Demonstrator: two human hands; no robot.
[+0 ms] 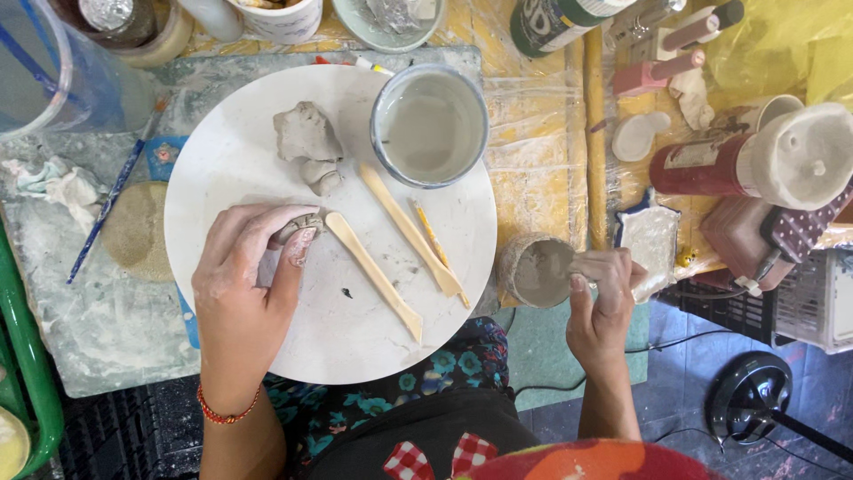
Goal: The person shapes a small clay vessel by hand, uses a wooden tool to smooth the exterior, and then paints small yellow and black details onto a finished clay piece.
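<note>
We pinch a small clay piece [298, 228] with our left hand [244, 284]; our right hand [604, 298] dips closed fingertips in the slip cup [536, 271]. Wetting precedes joining.

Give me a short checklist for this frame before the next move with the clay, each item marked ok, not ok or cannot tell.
1. Left hand has a grip on the small clay piece: ok, fingers and thumb pinch it on the round white board.
2. Right hand steadies the small clay bowl: ok, fingers touch its rim.
3. Wooden tools within reach: ok, two lie on the board between the hands.
4. Water cup upright: ok, it stands on the board, cloudy water inside.
5. Spare clay lump at hand: ok, above the left hand.
6. Clay soft enough: cannot tell.
</note>
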